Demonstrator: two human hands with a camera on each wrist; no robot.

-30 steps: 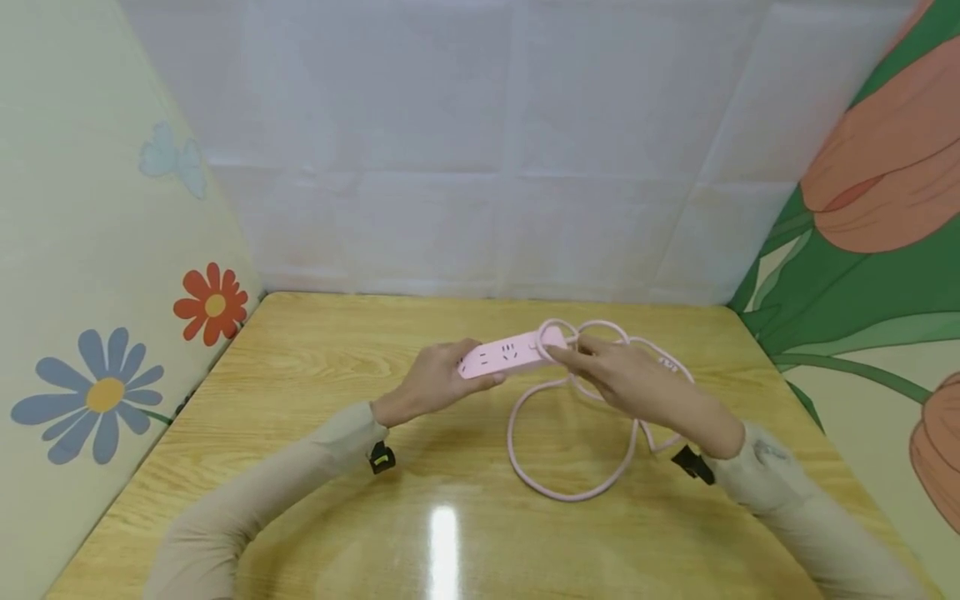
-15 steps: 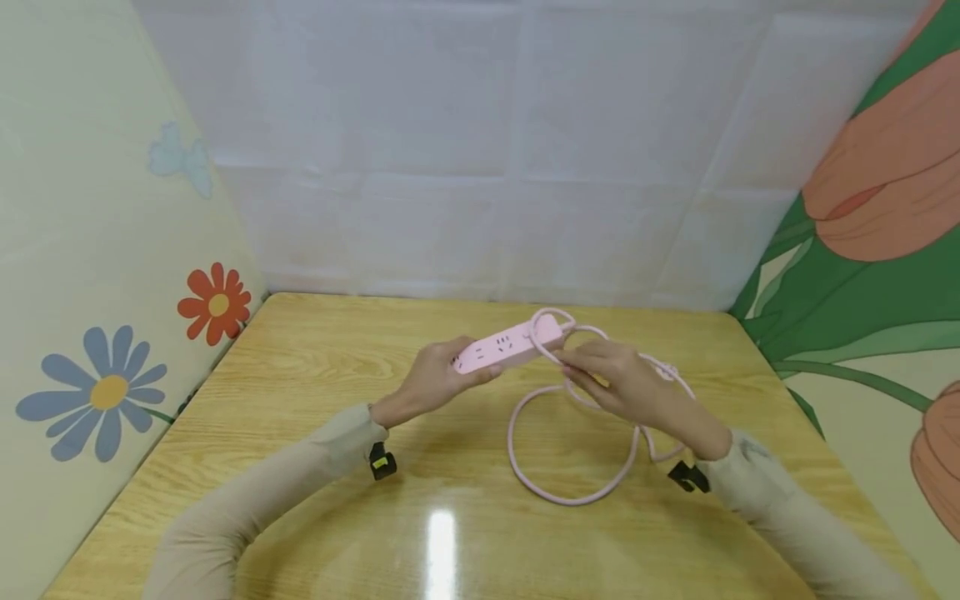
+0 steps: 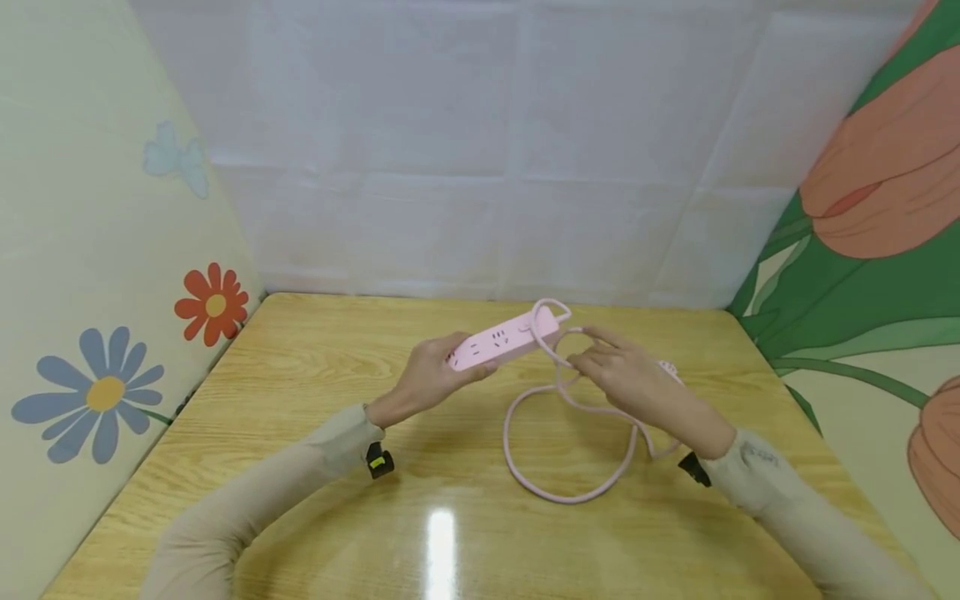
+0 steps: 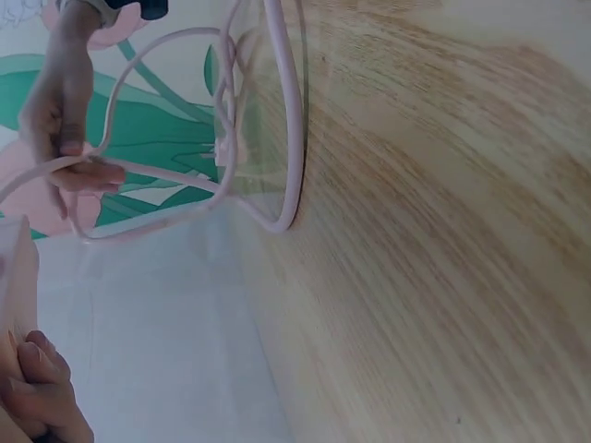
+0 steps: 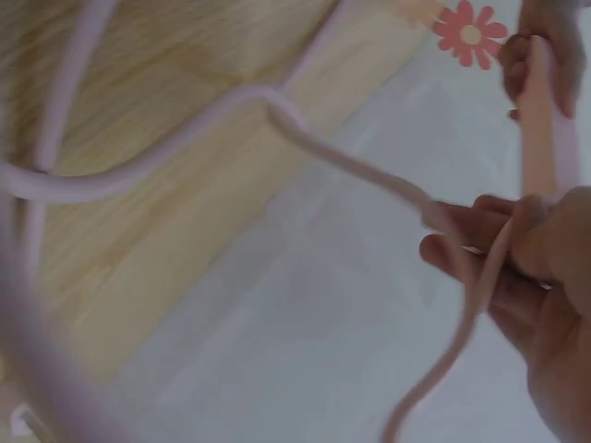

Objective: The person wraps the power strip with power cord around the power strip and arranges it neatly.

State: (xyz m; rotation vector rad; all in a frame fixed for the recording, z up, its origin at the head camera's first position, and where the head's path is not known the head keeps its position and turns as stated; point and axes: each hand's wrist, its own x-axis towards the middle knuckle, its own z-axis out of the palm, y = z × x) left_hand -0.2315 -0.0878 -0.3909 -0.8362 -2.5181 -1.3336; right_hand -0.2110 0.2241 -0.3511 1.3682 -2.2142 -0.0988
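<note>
Tilted up to the right, a pink power strip (image 3: 498, 339) is held above the table by my left hand (image 3: 427, 379), which grips its left end. Its cord (image 3: 567, 500) comes off the right end and loops back over the strip's top. My right hand (image 3: 630, 379) pinches the cord just right of the strip. In the right wrist view, the cord (image 5: 360, 171) passes between the thumb and fingers of that hand (image 5: 545, 286). The left wrist view shows my left fingers (image 4: 42, 388) curled round the strip's edge. Part of the cord is hidden behind my right hand.
The cord's big loop lies on the wooden table (image 3: 360, 517). A small pale piece (image 3: 667, 367) shows behind my right hand. A white sheet (image 3: 465, 150) rises at the back edge, with painted walls at both sides. Black straps (image 3: 379, 460) hang at the wrists.
My right hand has moved off the strip's right end to the right, drawing cord with it. The strip has shifted slightly left and its right end has risen.
</note>
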